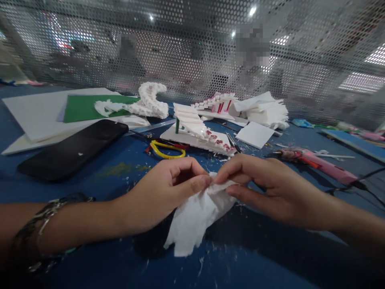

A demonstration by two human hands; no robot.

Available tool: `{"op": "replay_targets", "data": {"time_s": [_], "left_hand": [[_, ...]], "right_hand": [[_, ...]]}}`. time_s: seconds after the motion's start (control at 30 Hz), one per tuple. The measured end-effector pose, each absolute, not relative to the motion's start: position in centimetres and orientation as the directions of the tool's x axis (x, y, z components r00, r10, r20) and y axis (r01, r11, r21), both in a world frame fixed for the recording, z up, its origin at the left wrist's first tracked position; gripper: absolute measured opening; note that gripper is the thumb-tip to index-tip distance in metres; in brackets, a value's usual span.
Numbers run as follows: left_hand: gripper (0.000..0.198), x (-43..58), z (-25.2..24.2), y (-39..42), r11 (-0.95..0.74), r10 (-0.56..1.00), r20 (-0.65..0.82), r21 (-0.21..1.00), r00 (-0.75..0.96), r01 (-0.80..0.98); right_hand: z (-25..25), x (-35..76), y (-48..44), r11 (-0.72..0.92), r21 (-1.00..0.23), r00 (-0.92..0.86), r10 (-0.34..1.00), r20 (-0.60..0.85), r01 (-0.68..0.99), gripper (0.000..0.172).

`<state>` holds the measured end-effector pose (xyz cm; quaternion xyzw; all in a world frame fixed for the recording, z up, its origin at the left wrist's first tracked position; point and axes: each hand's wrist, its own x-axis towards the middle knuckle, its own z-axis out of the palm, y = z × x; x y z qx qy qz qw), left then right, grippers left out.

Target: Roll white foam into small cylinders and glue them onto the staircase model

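Note:
Low over the blue table, a torn piece of white tissue paper [195,222] hangs between my two hands. My left hand [168,182] pinches its upper edge between thumb and fingers. On the other side, the fingers and thumb of my right hand [261,184] are closed on the same edge, close to the left fingertips. The tissue is creased at the top and spreads downward with a ragged lower end. Just beyond my hands lies a small white model [192,128] with a ribbed slope, a green post and red-marked steps.
A black phone [75,150] and yellow-handled scissors [168,149] lie left of centre. At right is a pink glue gun [319,164] with a cable. Behind are a stack of tissues [266,110], a white curved textured piece [152,100], green sheet [87,107] and a perforated metal screen [186,52].

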<state>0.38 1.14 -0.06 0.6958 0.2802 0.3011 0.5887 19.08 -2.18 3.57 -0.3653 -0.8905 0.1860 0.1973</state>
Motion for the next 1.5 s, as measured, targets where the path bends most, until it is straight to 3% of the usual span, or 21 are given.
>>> {"op": "replay_targets", "data": {"time_s": [0.27,0.6,0.97,1.17,1.33,1.5], "left_hand": [[0.016,0.3,-0.2,1.0,-0.215,0.749,0.113,0.973,0.653,0.078],[0.009,0.4,-0.4,1.1,-0.283,0.744,0.187,0.958,0.641,0.049],[0.008,0.4,-0.6,0.9,-0.315,0.756,0.204,0.946,0.622,0.073],[0.008,0.4,-0.7,1.0,-0.291,0.759,0.188,0.954,0.623,0.067],[0.009,0.4,-0.5,1.0,-0.232,0.763,0.138,0.970,0.631,0.068],[0.003,0.4,-0.5,0.9,-0.174,0.750,0.143,0.985,0.646,-0.016]], "right_hand": [[3.6,18.7,-2.2,0.650,-0.445,-0.645,0.741,0.189,0.616,0.007],[3.1,18.2,-2.7,0.642,-0.420,-0.582,0.764,0.280,0.642,0.002],[2.4,17.4,-2.5,0.373,-0.756,-0.367,0.911,0.189,0.538,0.010],[2.2,17.2,-2.6,0.292,-0.840,-0.321,0.935,0.150,0.458,0.011],[1.9,17.3,-2.8,0.369,-0.822,-0.299,0.919,0.256,0.432,0.014],[1.9,17.4,-3.0,0.490,-0.729,-0.259,0.872,0.416,0.478,0.005]]}}
